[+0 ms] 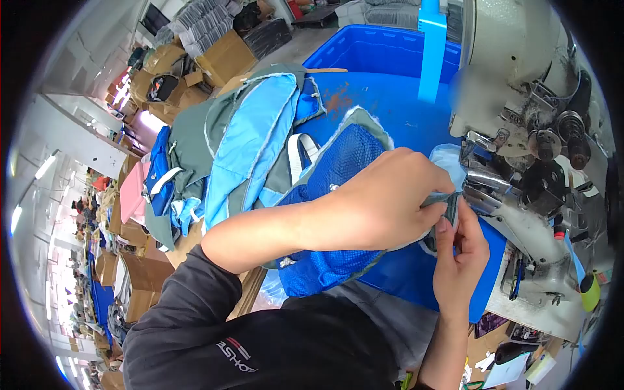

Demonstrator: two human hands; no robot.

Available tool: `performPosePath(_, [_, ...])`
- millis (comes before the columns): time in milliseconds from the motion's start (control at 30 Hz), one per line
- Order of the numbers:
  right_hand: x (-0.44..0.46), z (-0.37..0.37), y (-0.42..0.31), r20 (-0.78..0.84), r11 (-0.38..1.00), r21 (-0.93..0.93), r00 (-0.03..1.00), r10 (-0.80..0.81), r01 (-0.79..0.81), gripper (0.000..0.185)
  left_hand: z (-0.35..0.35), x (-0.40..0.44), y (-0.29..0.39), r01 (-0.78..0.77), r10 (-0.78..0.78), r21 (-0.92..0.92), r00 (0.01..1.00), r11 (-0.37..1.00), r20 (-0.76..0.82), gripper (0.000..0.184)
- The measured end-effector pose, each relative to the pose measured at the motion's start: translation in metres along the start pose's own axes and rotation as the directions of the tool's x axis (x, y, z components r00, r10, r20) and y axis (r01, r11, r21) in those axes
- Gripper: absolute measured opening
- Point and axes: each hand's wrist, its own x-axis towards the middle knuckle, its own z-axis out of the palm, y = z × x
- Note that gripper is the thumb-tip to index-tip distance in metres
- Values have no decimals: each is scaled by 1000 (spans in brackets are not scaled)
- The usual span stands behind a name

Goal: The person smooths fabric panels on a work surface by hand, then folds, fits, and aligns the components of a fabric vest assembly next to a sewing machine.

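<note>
At the sewing machine, both my hands are close together on a sewn bag piece of blue mesh and grey cloth. My left hand reaches across from the left, its fingers curled and pinching the grey fabric edge. Just below and to the right, my right hand pinches the same grey fabric between thumb and fingers. The edge lies beside the machine's metal presser parts. My left hand and forearm hide part of the mesh piece, which hangs down toward my lap.
Light blue and grey bag panels are piled to the left. A blue bin stands behind the blue work surface, near a light blue upright post. Cardboard boxes sit farther back. Scissors and small tools lie at lower right.
</note>
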Motion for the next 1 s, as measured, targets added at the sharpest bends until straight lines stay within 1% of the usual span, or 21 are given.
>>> performPosePath(67, [0, -1, -1, 6, 1000, 2, 1000, 20, -20, 35, 2, -1, 3, 35, -36, -43, 999, 998, -20, 26])
performPosePath(133, [-2, -2, -1, 18, 998, 12, 998, 62, -62, 35, 7, -1, 1, -31, 31, 4, 999, 1000, -39, 25])
performPosePath(233, [0, 0, 4, 7, 994, 94, 998, 59, -60, 36, 18, 4, -7, -139, 149, 96, 984, 986, -97, 21])
performPosePath(267, [1, 0, 4, 4, 989, 123, 997, 83, -83, 36, 21, 6, -9, -177, 192, 133, 974, 975, -116, 20])
performPosePath(333, [7, 3, 1, 1, 975, 182, 992, 127, -125, 36, 23, 9, -6, -119, 132, 118, 986, 986, -101, 17])
performPosePath(367, [10, 4, 0, -2, 974, 191, 992, 125, -122, 36, 22, 11, -5, -93, 104, 113, 990, 989, -92, 16])
performPosePath(433, [12, 5, -1, -16, 971, 207, 992, 128, -122, 36, 22, 15, -6, -116, 134, 161, 985, 980, -108, 14])
performPosePath(467, [13, 5, -1, -22, 974, 194, 992, 124, -118, 36, 22, 16, -7, -124, 147, 183, 983, 975, -115, 13])
performPosePath(567, [16, 5, 0, -30, 980, 172, 994, 106, -100, 33, 18, 22, -10, -163, 178, 132, 977, 978, -113, 17])
performPosePath(667, [18, 5, 4, -44, 985, 155, 996, 82, -75, 29, 14, 22, -12, -167, 190, 152, 970, 974, -151, 21])
performPosePath(767, [19, 3, -2, -51, 993, 101, 996, 68, -62, 23, 4, 20, -6, -128, 138, 88, 983, 988, -122, 25])
performPosePath(867, [20, 1, -4, -34, 997, 61, 998, 58, -56, 19, 3, 15, 4, -56, 78, 168, 989, 984, -128, 21])
performPosePath(1000, [17, 0, -3, -35, 999, 29, 999, 41, -40, 18, 18, 16, 0, -108, 144, 191, 972, 976, -188, 12])
